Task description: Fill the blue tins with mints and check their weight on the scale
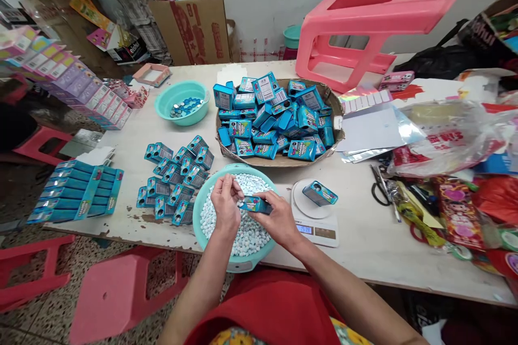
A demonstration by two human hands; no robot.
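Observation:
My right hand [279, 218] grips a small blue candy tin [257, 204], held on its side just above a turquoise bowl [198, 221]. Small white and pale-blue candies [246, 240] fill that bowl. Close to the tin's left end, the fingers of my left hand [226, 199] are pinched together, with pale candies at their tips; how many they hold is hidden. Right of the bowl, another blue tin [320, 193] sits on the round plate of a white digital scale [327, 229], whose display is lit.
A cardboard tray [279, 161] heaped with blue tins stands behind the bowl. Several tins [178, 194] are grouped at the left, near stacked blue boxes [76, 194]. A second bowl [162, 105] contains blue discs. Scissors [380, 186] and a pink stool [319, 27] are at the right.

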